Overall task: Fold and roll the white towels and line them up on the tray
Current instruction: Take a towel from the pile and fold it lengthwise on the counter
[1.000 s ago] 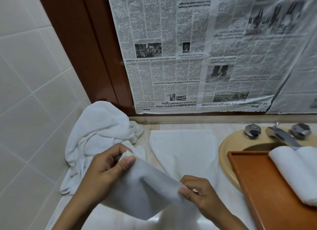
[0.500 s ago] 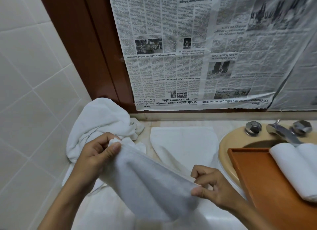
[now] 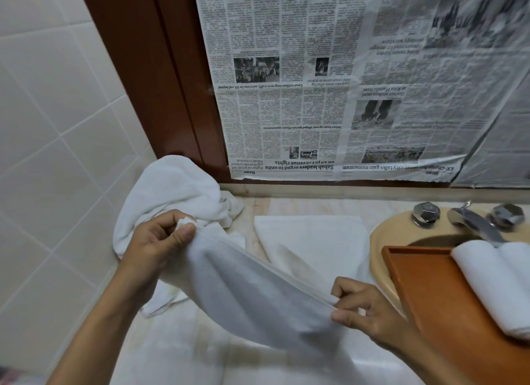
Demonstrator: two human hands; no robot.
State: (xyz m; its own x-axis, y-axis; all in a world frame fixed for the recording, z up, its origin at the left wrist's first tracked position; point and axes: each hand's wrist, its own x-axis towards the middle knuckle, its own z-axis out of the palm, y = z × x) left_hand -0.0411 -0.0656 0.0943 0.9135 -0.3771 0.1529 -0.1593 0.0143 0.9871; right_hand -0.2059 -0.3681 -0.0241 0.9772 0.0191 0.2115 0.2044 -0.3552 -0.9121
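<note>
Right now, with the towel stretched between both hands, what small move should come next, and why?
Probably lower the towel flat onto the counter: left hand and right hand pinch its top edge taut in the air, and rolling needs a surface.

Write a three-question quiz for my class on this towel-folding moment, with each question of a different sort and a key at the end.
1. True or false: rolled towels already lie on the wooden tray.
2. Fill the gap: the left hand and right hand pinch the held towel along its upper ____, stretching it between them.
3. Where is the pile of loose towels?
A. Against the tiled wall, behind the left hand
B. On the wooden tray
C. Gripped in the right hand

Key: 1 true; 2 edge; 3 A.
</note>
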